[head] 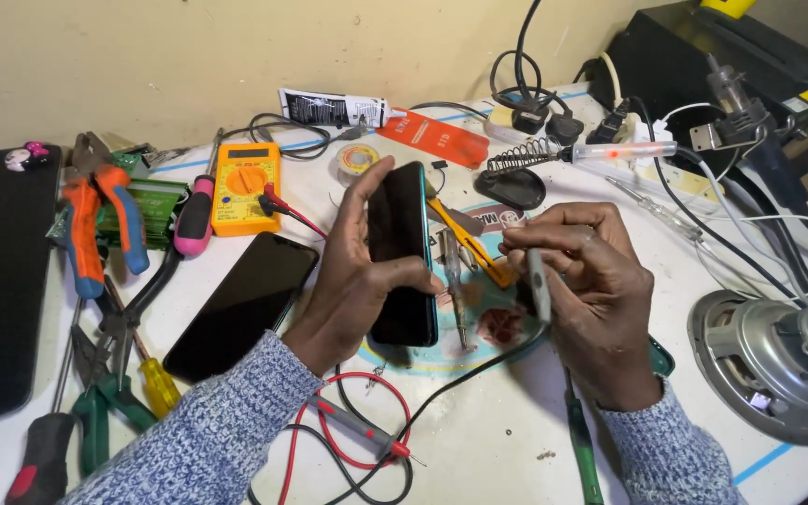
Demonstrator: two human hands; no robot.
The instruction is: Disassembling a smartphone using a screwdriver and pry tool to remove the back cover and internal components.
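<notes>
Smartphone: upright on edge above counter, clasped by left hand. Right hand pinches slim grey tool just beside its right edge. Second phone flat, left.

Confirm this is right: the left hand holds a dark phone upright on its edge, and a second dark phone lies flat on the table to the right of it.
Wrong side. The left hand does hold a dark phone upright on its edge, but the second phone lies flat on the table to the left of it, as the head view shows.
</notes>
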